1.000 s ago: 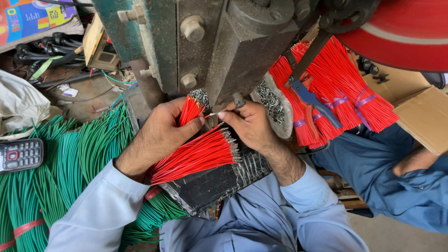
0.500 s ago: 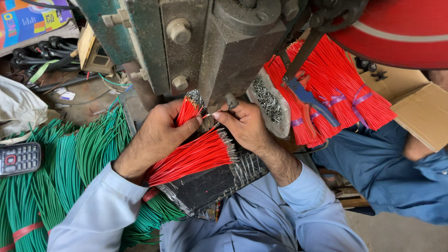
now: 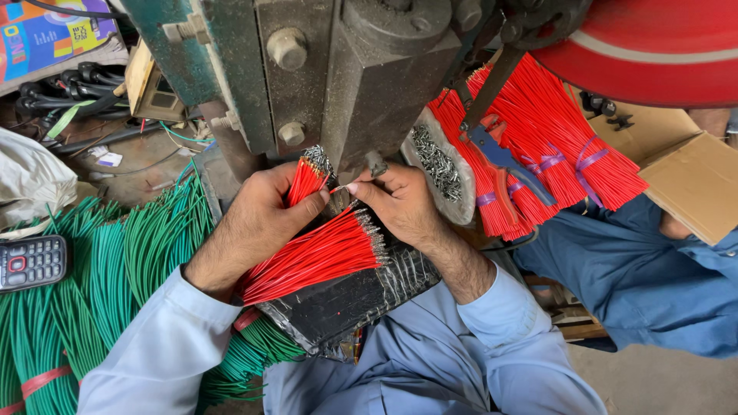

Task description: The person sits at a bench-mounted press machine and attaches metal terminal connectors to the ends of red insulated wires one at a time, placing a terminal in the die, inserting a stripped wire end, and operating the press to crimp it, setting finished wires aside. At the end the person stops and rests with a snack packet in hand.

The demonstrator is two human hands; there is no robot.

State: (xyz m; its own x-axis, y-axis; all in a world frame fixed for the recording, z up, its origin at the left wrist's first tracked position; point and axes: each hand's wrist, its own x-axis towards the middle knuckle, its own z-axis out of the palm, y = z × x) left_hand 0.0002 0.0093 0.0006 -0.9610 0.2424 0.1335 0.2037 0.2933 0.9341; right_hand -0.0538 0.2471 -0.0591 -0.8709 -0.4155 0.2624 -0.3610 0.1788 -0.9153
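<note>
The left hand (image 3: 261, 223) is closed around a small upright bunch of thin red wires with metal tips (image 3: 306, 178), thumb pressed across the front of it and fingers wrapped behind, so that only the top of the bunch shows above the fist. The right hand (image 3: 400, 204) is nearly closed, its thumb and forefinger pinching a single thin wire end (image 3: 340, 187) just under the lower end of the grey-green metal press machine (image 3: 338, 84); the other fingers curl in toward the palm. The two hands sit just beside each other, thumb tips almost touching.

Below them a larger fan of red wires with bare metal ends (image 3: 315, 253) lies on a black plastic-wrapped pad (image 3: 346, 300) across the person's lap, its left end running under the left wrist. Just beside the right hand a shallow oval tray of small silver metal terminals (image 3: 440, 165) leans against the machine.

What the pinched wire end meets at the machine is hard to make out, since the fingers and the dark underside of the press cover that spot. The lower part of the held bunch is hidden inside the fist. To the left, bundles of green wires (image 3: 100, 269) run out of the picture's edge, with a small keypad phone (image 3: 31, 263) cut off there. On the right, red wire bundles tied with purple bands (image 3: 553, 154) hang partly behind a blue-handled tool (image 3: 503, 157).
</note>
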